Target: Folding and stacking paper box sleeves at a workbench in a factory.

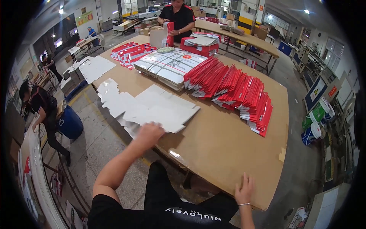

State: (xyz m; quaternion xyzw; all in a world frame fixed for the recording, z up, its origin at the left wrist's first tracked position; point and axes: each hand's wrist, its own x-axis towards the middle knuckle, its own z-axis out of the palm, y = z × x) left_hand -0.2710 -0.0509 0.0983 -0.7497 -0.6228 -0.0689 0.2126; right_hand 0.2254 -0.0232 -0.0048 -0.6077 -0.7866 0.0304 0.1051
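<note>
Flat pale cardboard blanks point(158, 105) with notched edges lie overlapping on the table's left side, partly over its edge. At the near edge of these blanks, my left hand point(148, 134) is closed, its fingers curled against the cardboard; the fingertips are partly hidden. My right hand point(244, 189) lies on the brown tabletop point(217, 152) by the near right edge, fingers apart and holding nothing. Beyond, a long fanned row of red folded cartons point(236, 91) leans across the table.
A strapped stack of white printed sheets point(171, 65) sits mid-table, with more red cartons point(133, 52) behind it. Across the table a person point(179, 19) handles a red-and-white box. Another person bends at the left beside a blue barrel point(70, 122). Buckets point(312, 133) stand at the right.
</note>
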